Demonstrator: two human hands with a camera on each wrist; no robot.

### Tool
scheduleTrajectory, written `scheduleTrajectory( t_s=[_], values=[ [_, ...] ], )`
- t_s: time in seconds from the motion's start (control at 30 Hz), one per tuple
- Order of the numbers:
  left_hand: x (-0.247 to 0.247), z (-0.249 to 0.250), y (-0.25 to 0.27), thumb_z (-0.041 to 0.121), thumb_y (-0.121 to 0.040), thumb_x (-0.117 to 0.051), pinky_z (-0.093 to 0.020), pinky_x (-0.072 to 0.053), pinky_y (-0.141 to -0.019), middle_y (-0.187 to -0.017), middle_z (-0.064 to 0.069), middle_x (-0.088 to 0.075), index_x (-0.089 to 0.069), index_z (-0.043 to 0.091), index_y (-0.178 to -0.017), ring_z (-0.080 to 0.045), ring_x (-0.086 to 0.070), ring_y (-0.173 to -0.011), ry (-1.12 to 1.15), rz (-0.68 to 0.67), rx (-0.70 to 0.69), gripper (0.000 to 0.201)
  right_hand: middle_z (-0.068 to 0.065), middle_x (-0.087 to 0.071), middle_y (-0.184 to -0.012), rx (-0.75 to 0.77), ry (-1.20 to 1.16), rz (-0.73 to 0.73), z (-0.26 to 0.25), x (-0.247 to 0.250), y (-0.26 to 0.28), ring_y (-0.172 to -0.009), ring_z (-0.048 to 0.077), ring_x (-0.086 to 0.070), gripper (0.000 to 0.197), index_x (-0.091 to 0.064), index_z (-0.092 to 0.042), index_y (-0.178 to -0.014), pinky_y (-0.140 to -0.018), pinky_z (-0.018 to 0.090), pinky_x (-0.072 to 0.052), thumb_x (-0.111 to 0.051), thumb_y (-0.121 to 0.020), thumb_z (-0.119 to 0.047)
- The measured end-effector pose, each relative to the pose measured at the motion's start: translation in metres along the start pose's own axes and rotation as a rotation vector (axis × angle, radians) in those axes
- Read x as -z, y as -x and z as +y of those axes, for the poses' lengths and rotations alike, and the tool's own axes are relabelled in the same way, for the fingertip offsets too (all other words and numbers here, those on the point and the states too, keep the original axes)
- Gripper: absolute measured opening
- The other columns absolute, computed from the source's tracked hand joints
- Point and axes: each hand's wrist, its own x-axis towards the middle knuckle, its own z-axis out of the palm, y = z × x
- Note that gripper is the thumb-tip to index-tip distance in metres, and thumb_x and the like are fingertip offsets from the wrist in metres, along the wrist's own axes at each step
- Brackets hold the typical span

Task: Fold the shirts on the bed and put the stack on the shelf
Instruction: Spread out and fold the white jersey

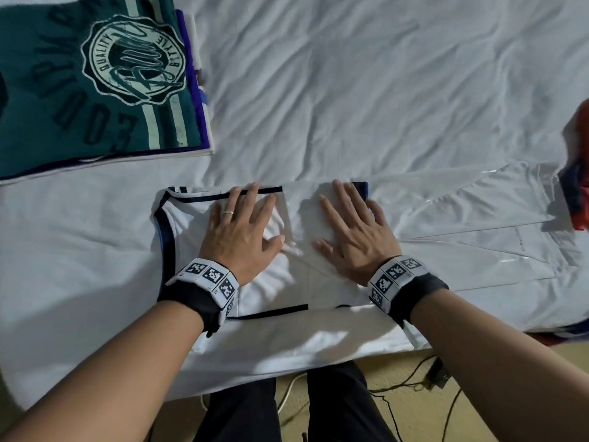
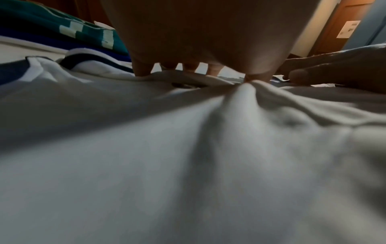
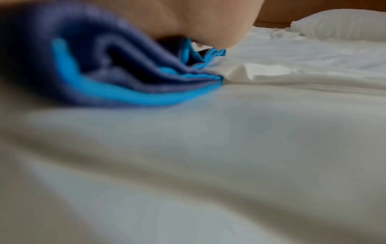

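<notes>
Both hands lie flat, fingers spread, palms down on the white sleeveless jersey with dark navy trim (image 1: 296,282), nothing pinched. Left hand (image 1: 240,231) presses the jersey's left half, fingertips near the far navy-edged border, silver ring on 1 finger. Right hand (image 1: 353,232) presses the right half, just beside the left, thumbs close but apart; its outer fingers sit over a navy and bright-blue folded edge (image 3: 129,77). The jersey lies folded into a rough rectangle at the near edge of the white wrinkled bed sheet (image 1: 366,90), directly under both palms. Fabric ridges up into a crease (image 2: 246,92) at the left thumb in the left wrist view.

Far left on the bed: stack of folded shirts (image 1: 95,90), dark green one with round white crest print on top, purple and white layers under it. To the right, a clear plastic sleeve (image 1: 497,218) lies flat on the sheet, and an orange-blue garment (image 1: 578,186) shows at the frame edge. White pillow (image 3: 342,24) farther back. Black cables (image 1: 414,387) on the floor below.
</notes>
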Motion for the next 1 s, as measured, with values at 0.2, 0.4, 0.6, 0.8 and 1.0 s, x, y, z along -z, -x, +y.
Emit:
scheduleTrajectory(
  t_s=[0.2, 0.4, 0.6, 0.8, 1.0],
  values=[
    [0.002, -0.001, -0.004, 0.063, -0.095, -0.04, -0.058, -0.011, -0.121, -0.168, -0.002, 0.002, -0.011, 0.03, -0.159, -0.032, 0.001, -0.154, 0.02, -0.046, 0.008, 0.077, 0.002, 0.016, -0.164, -0.116, 0.04, -0.027, 0.026, 0.015, 0.002, -0.152, 0.022, 0.009, 0.078, 0.004, -0.028, -0.158, -0.122, 0.05, -0.008, -0.008, -0.094, -0.071],
    [-0.002, 0.011, -0.003, 0.085, -0.082, -0.032, -0.061, -0.003, -0.121, -0.168, -0.003, 0.009, -0.007, 0.028, -0.158, -0.032, 0.007, -0.154, 0.038, -0.053, 0.056, 0.099, 0.006, -0.015, -0.165, -0.053, -0.046, 0.11, 0.018, 0.02, 0.026, -0.15, 0.027, -0.02, 0.066, -0.03, -0.02, -0.152, -0.11, 0.048, -0.026, -0.027, -0.097, -0.056],
    [-0.005, 0.01, -0.003, 0.097, -0.071, -0.024, -0.062, 0.0, -0.121, -0.167, -0.004, 0.015, 0.005, 0.029, -0.158, -0.033, 0.013, -0.153, 0.016, -0.084, 0.068, 0.115, -0.002, 0.01, -0.165, -0.125, 0.059, -0.085, 0.043, 0.005, 0.032, -0.152, 0.018, 0.009, 0.08, 0.005, -0.029, -0.158, -0.121, 0.049, -0.008, -0.01, -0.092, -0.072],
    [0.008, 0.014, 0.001, 0.094, -0.074, -0.028, -0.058, 0.003, -0.121, -0.167, -0.003, 0.017, 0.008, 0.03, -0.159, -0.029, 0.015, -0.153, 0.009, -0.136, 0.084, 0.112, -0.005, 0.025, -0.161, -0.18, 0.091, -0.183, 0.055, 0.014, 0.077, -0.151, 0.017, 0.016, 0.08, 0.015, -0.034, -0.154, -0.122, 0.047, -0.007, -0.004, -0.088, -0.075],
    [0.038, 0.079, 0.0, 0.069, -0.086, -0.049, -0.049, -0.01, -0.122, -0.165, -0.012, -0.008, -0.017, 0.024, -0.156, -0.031, -0.006, -0.152, -0.03, -0.068, 0.004, 0.089, 0.004, -0.033, -0.157, -0.403, -0.027, -0.144, 0.128, 0.059, 0.119, -0.141, 0.025, -0.032, 0.06, -0.039, -0.022, -0.147, -0.111, 0.046, -0.031, -0.044, -0.096, -0.055]
  ],
)
